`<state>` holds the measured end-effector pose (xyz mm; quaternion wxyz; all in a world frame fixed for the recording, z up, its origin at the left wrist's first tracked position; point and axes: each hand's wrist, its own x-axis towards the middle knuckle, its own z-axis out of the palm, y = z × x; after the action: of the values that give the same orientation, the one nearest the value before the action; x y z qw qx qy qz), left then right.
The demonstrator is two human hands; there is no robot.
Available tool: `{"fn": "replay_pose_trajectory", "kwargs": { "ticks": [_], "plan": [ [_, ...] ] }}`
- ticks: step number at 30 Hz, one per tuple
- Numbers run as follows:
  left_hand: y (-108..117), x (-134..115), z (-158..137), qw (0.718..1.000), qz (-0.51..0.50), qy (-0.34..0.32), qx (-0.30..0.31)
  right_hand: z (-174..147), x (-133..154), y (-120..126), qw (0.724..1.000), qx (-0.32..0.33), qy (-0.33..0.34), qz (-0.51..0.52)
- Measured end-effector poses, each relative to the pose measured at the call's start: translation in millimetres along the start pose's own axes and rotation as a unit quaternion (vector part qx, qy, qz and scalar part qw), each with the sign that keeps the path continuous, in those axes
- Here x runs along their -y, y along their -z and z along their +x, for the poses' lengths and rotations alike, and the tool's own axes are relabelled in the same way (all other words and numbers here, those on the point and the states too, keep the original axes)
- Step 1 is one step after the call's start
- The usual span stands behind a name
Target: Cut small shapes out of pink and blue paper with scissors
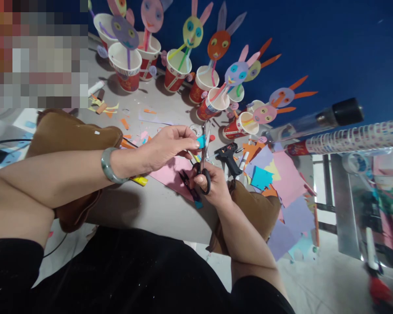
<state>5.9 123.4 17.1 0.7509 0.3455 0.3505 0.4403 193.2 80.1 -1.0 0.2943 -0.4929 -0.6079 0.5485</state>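
L hand (159, 150), w/ a mottled green bangle (107, 166) at the wrist, pinches a small bright-blue paper piece (201, 141) b/w thumb & fingers, right up by the blades of the black-handled metal scissors (203, 158), prob. to steady it w/ an edge left free. R hand (216, 187) is closed round those scissors, thumb at a handle loop, blades pointing away from the body, likely to keep the cut in sight; can't tell how far they're parted. Small dark snips (190, 187) lie just below on a pink paper sheet (170, 172), prob. kept close for a quick swap. Black glue gun (229, 158) sits just past the R hand, grip toward the person, so seemingly easy to grab. Red-and-white paper cups (212, 107) w/ rabbit-faced paper heads on straws line the far edge by the dark-blue wall (314, 43), presumably clear of the work; loose lilac sheets (293, 218) pile at far R, prob. as stock.
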Motion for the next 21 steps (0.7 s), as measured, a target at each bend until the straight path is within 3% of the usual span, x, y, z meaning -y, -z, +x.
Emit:
{"fn": "replay_pose_trajectory", "kwargs": {
  "ticks": [6,21],
  "plan": [
    [1.6,2.9,0.8,1.000,0.007,0.001,0.025,-0.3,3.3,0.6,1.000,-0.008,0.000,-0.018],
    [-1.7,-3.9,-0.1,1.000,0.023,-0.008,-0.005,0.5,8.8,0.2,1.000,0.004,-0.006,-0.004]
  ]
}}
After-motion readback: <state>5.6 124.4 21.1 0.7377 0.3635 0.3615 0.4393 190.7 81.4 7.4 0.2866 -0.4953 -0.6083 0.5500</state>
